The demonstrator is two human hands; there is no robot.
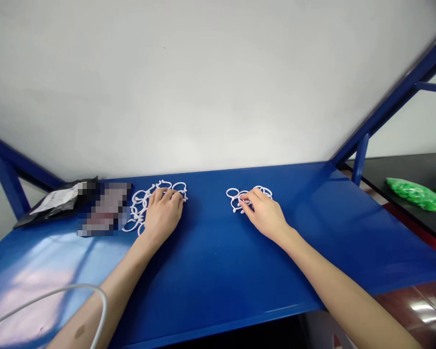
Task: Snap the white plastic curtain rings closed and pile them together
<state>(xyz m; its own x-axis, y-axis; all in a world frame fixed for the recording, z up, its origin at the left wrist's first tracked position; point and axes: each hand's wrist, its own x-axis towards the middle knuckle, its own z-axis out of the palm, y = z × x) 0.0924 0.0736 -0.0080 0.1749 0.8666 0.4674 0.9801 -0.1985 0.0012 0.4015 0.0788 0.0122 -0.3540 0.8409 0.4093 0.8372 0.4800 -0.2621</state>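
Note:
Two heaps of white plastic rings lie on a blue metal table (pixel 218 261). My left hand (pixel 163 212) rests palm down on the larger heap of rings (pixel 142 203) at centre left, fingers stretched over it. My right hand (pixel 263 211) reaches to the smaller heap of rings (pixel 240 196) at centre, its fingertips curled onto the rings; whether it grips one is hidden.
A black packet with a white label (pixel 56 202) and a blurred-out patch (pixel 107 208) lie at the table's left rear. A white wall stands behind. Blue frame struts (pixel 388 104) rise at right. A green bag (pixel 416 194) sits on a dark bench far right. A white cable (pixel 69 295) curves at bottom left.

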